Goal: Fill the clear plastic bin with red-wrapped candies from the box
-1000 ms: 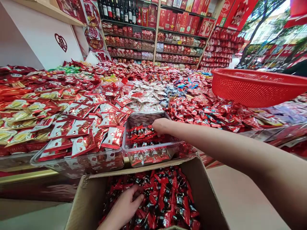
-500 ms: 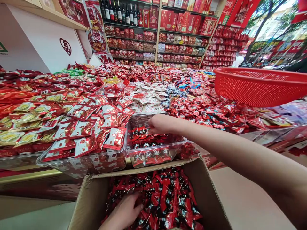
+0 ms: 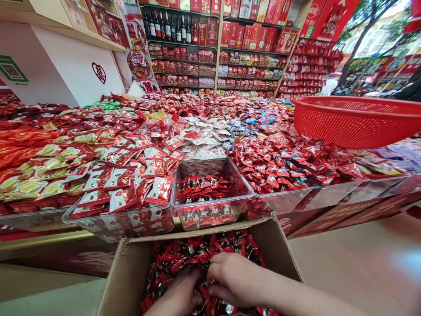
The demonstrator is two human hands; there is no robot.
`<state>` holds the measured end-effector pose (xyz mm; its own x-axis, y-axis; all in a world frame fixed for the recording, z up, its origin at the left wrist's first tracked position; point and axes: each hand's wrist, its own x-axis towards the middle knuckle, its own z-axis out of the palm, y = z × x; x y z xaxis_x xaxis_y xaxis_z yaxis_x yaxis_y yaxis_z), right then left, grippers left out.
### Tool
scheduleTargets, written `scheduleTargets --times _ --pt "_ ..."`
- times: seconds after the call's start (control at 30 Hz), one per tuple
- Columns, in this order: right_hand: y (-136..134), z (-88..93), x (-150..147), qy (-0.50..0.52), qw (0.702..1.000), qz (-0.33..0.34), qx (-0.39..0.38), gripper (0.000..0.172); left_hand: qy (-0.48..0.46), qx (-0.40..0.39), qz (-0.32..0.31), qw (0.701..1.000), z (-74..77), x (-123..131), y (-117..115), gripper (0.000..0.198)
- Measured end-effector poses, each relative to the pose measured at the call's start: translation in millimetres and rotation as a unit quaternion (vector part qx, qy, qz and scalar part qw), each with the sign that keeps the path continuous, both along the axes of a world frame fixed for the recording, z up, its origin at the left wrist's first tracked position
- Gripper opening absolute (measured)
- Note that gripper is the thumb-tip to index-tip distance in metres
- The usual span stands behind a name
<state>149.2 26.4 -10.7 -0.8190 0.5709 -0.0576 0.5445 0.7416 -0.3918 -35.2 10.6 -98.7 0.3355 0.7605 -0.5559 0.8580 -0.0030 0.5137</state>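
Both hands are down in a cardboard box (image 3: 131, 263) full of red-and-black wrapped candies (image 3: 204, 252). My left hand (image 3: 179, 296) digs into the pile, fingers buried among wrappers. Beside it my right hand (image 3: 230, 278) curls over the candies, fingers bent into them. Just beyond the box stands a clear plastic bin (image 3: 210, 206), partly filled with the same red-and-black candies.
A wide display of red wrapped sweets (image 3: 125, 166) in clear bins spreads behind. A red mesh basket (image 3: 355, 120) sits on the sweets at the right. Shelves of bottles and red gift boxes (image 3: 230, 48) line the back wall. Bare floor (image 3: 362, 263) lies to the right.
My right hand has pulled back from the clear bin and dropped into the cardboard box beside my left hand. The camera has tilted slightly.
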Motion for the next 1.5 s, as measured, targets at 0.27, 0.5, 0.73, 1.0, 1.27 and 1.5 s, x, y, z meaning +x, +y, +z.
scheduleTargets --times 0.27,0.5,0.73,1.0,1.27,1.5 --pt "-11.6 -100.3 -23.2 -0.183 0.972 -0.082 -0.12 0.043 0.058 0.009 -0.044 0.997 -6.0 3.3 -4.6 0.032" --pt "-13.1 -75.8 -20.8 -0.213 0.955 -0.138 -0.156 0.05 0.022 0.023 -0.005 0.999 2.9 -8.7 -6.4 0.025" --pt "4.5 -71.1 -10.1 -0.085 0.966 -0.208 -0.128 0.018 -0.084 0.048 0.062 0.993 20.3 -12.1 1.1 0.031" --pt "-13.5 -70.2 -17.4 -0.2 0.955 -0.124 -0.183 0.028 -0.129 0.026 0.078 0.988 5.7 -22.5 -3.0 0.025" --pt "2.4 -28.1 -14.1 0.287 0.809 -0.256 -0.445 0.034 -0.386 -0.09 0.128 0.909 58.0 -3.5 -2.5 0.041" --pt "5.7 16.1 -20.3 0.52 0.652 -0.289 -0.47 0.032 -0.449 -0.021 0.208 0.869 105.2 26.9 -7.9 0.046"
